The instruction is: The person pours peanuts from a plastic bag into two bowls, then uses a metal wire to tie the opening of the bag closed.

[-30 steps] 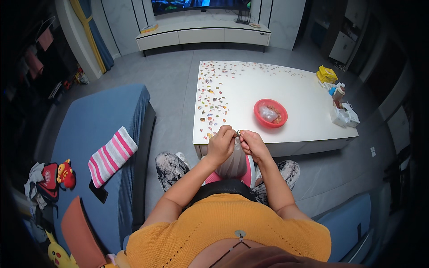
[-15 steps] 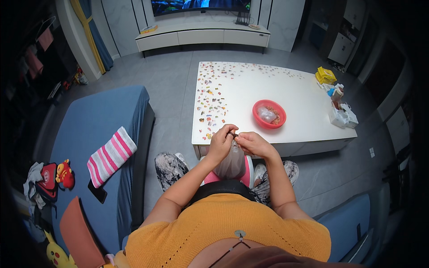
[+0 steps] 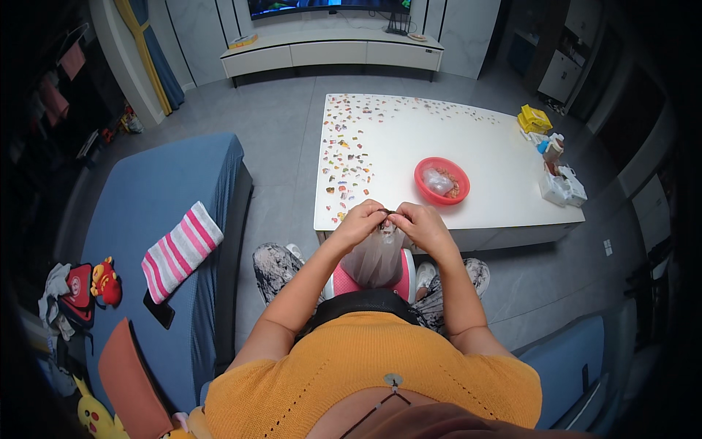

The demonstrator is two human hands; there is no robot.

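Item: my left hand (image 3: 360, 222), raised in front of my chest, forearm coming up from the lower edge, wrist bent inward, fingers curled and pressed together, pinching the top of a clear plastic bag (image 3: 376, 257)

Item: my right hand (image 3: 422, 223), mirrored to the left one, forearm angled up from the lower right, fingers bent and closed on the same bag mouth; the two sets of fingertips meet over a small dark bit that I cannot make out

Item: clear plastic bag, hanging down from both hands over my lap, just off the near edge of the white table (image 3: 504, 157); what it holds cannot be told

Item: red bowl (image 3: 442, 180), on the table near the near edge, right of centre, with a crumpled clear wrapper inside

Item: many small coloured pieces (image 3: 351, 157), strewn along the table's left edge and far edge

Item: yellow and white packets (image 3: 550, 157), grouped at the table's right edge

Item: pink-and-white striped towel (image 3: 180, 249), lying on the blue couch (image 3: 157, 197) to my left
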